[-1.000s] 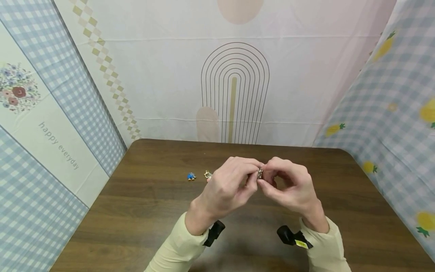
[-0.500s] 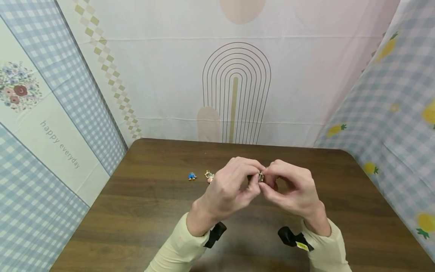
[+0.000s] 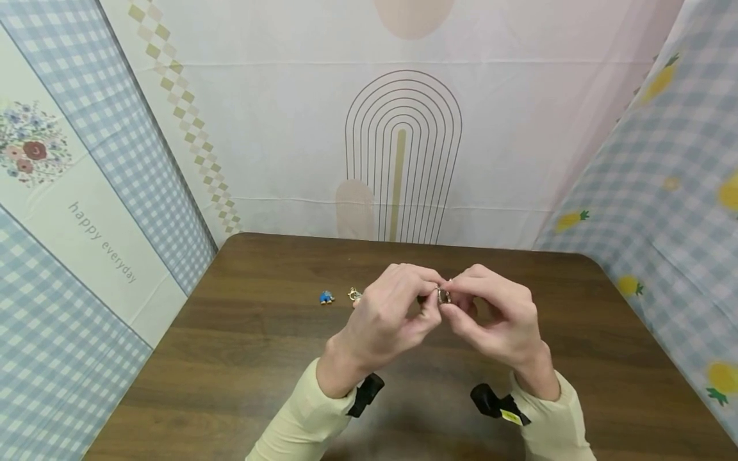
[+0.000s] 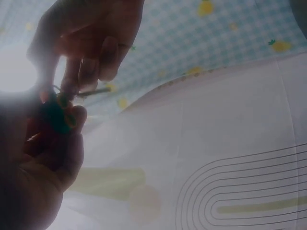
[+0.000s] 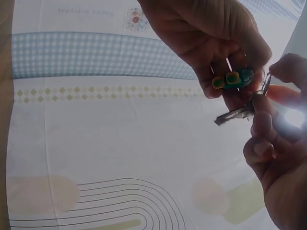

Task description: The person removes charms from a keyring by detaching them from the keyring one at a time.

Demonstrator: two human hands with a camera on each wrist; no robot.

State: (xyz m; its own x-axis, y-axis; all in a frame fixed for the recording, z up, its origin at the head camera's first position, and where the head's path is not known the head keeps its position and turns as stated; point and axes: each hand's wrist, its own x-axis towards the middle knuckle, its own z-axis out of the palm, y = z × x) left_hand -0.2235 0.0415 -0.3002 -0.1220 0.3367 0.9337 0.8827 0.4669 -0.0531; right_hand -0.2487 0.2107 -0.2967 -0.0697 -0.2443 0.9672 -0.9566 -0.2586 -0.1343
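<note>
My left hand (image 3: pixel 392 314) and right hand (image 3: pixel 492 314) meet fingertip to fingertip over the table. Between them shows a metal key ring (image 3: pixel 443 296). In the right wrist view, a green charm with orange-rimmed feet (image 5: pixel 233 80) lies in the left hand's curled fingers, close to the ring. From the right hand's pinching fingers (image 5: pixel 261 122) a flat metal key (image 5: pixel 232 116) sticks out. The left wrist view is dark; the green charm (image 4: pixel 61 115) and the thin key (image 4: pixel 96 92) appear there between the two hands.
On the brown wooden table (image 3: pixel 259 371) lie a small blue charm (image 3: pixel 327 298) and a charm with a gold clasp (image 3: pixel 354 294), the latter partly behind the left hand. Patterned cloths (image 3: pixel 277 128) hang behind and at both sides.
Both hands stay nearly in place, still pinching. The right fingers shift slightly and the metal ring turns between the fingertips, showing more of its face. The table charms have not moved.
</note>
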